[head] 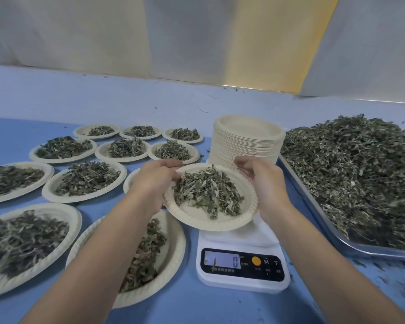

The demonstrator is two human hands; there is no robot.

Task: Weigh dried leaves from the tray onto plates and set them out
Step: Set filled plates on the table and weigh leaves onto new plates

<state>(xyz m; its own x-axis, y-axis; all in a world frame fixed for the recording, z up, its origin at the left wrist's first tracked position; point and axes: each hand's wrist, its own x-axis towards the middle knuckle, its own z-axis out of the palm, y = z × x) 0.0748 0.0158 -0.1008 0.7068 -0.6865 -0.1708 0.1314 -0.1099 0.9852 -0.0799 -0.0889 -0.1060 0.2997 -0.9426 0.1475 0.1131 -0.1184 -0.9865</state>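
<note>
Both hands grip 1 plate (196, 216) of dried leaves (206, 190) above scale (241, 265) reading 0: left hand (153, 183) left rim, right hand (264, 181) right rim; tray (313, 206) right.

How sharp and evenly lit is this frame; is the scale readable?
Head view: wide-angle distortion bows the silver metal tray's rim; the near-left beige paper plates are blurred; the hand-held beige paper plate of leaves is sharper; the white digital scale's display reads 0; light soft, even.
</note>
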